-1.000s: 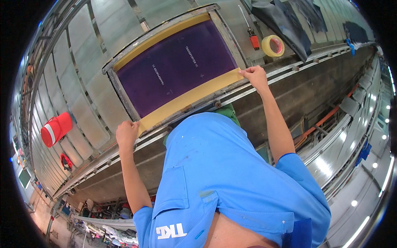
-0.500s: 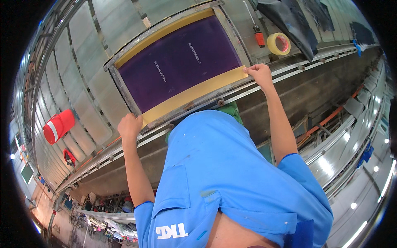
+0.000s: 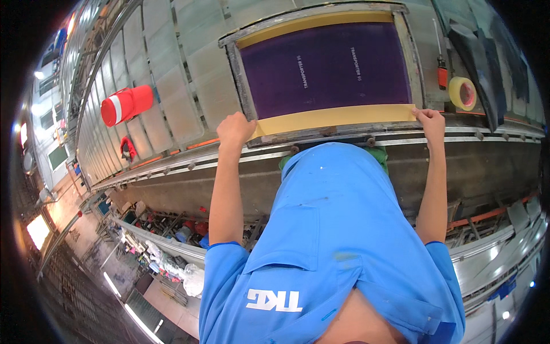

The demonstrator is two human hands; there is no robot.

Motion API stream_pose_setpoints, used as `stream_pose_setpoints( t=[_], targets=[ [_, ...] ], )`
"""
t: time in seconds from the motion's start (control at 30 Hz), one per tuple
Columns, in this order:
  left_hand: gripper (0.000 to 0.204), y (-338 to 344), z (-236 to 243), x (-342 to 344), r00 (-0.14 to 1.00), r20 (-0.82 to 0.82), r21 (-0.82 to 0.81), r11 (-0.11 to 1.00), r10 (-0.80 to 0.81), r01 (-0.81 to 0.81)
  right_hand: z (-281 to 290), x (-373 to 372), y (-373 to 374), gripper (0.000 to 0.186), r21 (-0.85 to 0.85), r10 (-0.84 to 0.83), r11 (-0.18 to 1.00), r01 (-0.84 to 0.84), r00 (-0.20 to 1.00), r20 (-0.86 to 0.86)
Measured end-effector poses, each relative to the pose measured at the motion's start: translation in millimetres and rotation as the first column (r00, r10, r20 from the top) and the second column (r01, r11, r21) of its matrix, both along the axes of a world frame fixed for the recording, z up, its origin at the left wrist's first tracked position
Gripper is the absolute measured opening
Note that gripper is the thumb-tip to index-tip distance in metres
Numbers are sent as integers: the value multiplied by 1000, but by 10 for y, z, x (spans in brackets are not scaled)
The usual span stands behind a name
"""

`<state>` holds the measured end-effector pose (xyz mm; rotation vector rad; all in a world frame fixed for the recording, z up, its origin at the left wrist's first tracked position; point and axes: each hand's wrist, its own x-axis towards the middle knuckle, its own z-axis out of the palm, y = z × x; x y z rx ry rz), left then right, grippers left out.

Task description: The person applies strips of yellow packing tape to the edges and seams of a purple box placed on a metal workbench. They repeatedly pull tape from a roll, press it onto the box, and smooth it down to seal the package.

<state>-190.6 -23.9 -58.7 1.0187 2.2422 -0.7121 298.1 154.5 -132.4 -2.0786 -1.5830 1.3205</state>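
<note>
Both my hands pinch the ends of a strip of tan tape, stretched along the near edge of a framed printing screen. My left hand is closed on its left end, by the near left corner. At the near right corner, my right hand grips the other end between thumb and fingers. The screen has a dark purple mesh with small white lettering and a worn grey frame. Another band of tan tape lines the far inner edge. Whether the near strip is stuck down along its length, I cannot tell.
Right of the frame lie a screwdriver with a red and black handle, a roll of yellowish tape and dark sheets. A red cap-like item with a white stripe rests at left. A metal rail runs along the near edge.
The view has turned and shifted, so the frame now appears farther right and more level. Both hands still hold the tape ends at the near corners.
</note>
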Motion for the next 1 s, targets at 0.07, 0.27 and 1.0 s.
stream_pose_setpoints(
  t=[0.07, 0.27, 1.0],
  targets=[
    [45, 12, 12, 14, 1000, 23, -21, 1000, 15, -14, -45, 27, -21, 37, 79, -15, 997, 17, 1000, -24],
    [47, -43, 65, -119, 989, 91, -65, 992, 116, -110, -20, 13, 14, 41, -23, -27, 999, 27, 999, -20],
    [44, -74, -43, -2, 999, -11, -42, 998, 44, -44, -6, 39, -18, 43, 37, -14, 999, 15, 1000, -8]
  ],
)
